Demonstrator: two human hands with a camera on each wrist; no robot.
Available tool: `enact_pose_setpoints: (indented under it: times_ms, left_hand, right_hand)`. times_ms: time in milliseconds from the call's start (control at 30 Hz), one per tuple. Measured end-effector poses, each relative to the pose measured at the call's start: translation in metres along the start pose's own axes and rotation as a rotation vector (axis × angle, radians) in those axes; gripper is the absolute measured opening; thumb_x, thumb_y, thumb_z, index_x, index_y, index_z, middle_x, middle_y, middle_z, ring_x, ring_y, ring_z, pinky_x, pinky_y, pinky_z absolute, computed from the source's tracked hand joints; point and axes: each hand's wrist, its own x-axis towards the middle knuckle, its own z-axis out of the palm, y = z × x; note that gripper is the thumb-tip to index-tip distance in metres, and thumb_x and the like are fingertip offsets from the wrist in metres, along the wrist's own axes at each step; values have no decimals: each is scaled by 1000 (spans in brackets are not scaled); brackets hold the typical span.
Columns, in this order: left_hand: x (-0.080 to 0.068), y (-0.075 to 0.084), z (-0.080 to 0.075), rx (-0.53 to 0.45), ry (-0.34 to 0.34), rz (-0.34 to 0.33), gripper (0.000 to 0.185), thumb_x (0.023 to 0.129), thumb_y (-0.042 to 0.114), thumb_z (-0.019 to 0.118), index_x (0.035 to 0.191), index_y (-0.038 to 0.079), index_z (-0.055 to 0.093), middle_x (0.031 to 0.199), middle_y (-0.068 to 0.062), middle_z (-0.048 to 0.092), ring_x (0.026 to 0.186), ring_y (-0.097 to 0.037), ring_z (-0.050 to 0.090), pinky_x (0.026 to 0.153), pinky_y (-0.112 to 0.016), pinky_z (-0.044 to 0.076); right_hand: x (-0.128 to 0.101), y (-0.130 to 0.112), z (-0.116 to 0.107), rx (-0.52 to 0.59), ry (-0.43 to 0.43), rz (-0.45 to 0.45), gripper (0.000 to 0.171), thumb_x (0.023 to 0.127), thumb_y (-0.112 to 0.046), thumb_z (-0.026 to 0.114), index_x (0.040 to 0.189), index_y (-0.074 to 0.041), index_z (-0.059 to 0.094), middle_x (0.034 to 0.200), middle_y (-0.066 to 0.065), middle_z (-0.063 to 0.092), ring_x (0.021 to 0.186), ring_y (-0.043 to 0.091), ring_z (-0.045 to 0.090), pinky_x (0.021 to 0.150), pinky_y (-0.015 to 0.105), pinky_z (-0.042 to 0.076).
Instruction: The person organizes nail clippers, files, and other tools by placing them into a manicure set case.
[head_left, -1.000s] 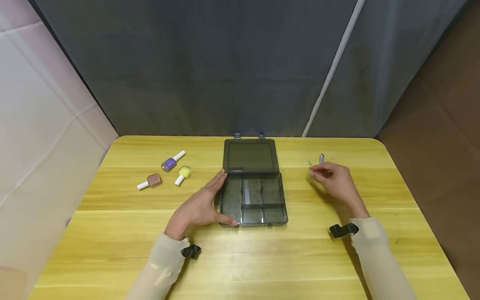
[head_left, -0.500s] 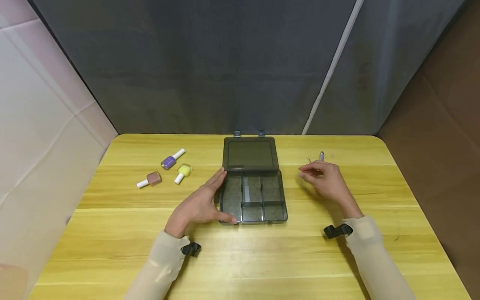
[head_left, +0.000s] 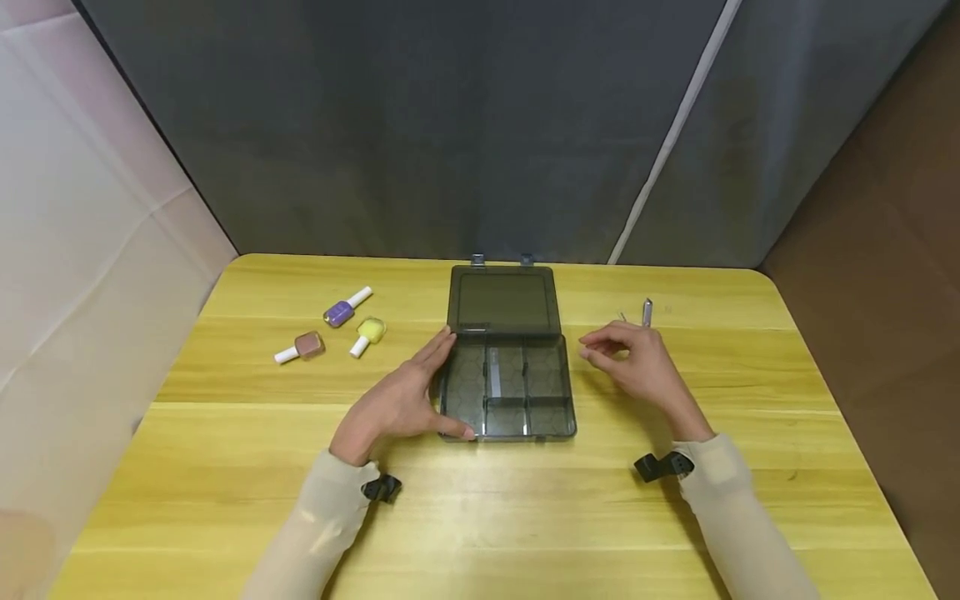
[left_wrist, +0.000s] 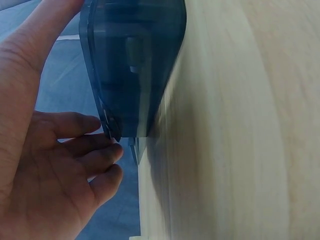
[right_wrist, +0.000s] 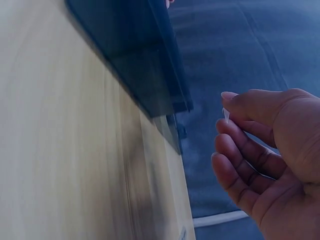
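Our right hand (head_left: 637,367) pinches a tiny clear pointed nail tip (right_wrist: 226,115) just right of the open smoky-grey plastic compartment box (head_left: 507,387). Our left hand (head_left: 397,404), fingers straight, steadies the box on the yellow wooden surface (head_left: 525,517). We think the slippery tip could drop beside the box.

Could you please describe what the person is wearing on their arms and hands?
Both arms are covered by long, close-fitting beige sleeves reaching the wrists. A small black strap-on mount sits at each wrist, left and right. The left hand and right hand are bare: no gloves, rings or watch visible.
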Motion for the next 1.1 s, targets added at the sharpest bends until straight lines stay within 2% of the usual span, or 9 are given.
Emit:
enact_pose_setpoints:
  times_ms: [233, 533, 1100]
  left_hand:
    - [3, 0, -3, 10, 2, 11, 142, 62, 68, 89, 167, 15, 10, 175, 0, 0, 157, -31, 25, 115, -49, 44]
    - [3, 0, -4, 3, 2, 2, 142, 62, 67, 90, 167, 14, 10, 175, 0, 0, 158, -31, 23, 117, -50, 42]
    - [3, 0, -1, -2, -7, -14, 143, 61, 69, 89, 167, 15, 10, 175, 1, 0, 158, -31, 23, 118, -51, 40]
  right_hand:
    - [4, -13, 5, 10, -18, -42, 14, 91, -14, 80, 104, -10, 81, 90, -1, 75, 78, 10, 68, 76, 25, 58]
    - [5, -29, 17, 19, -67, -128, 14, 90, -10, 80, 104, -8, 80, 90, -2, 75, 79, 10, 67, 75, 34, 60]
    - [-5, -59, 43, 31, -237, -108, 15, 92, -18, 79, 105, -13, 80, 95, -7, 72, 83, 5, 65, 76, 33, 60]
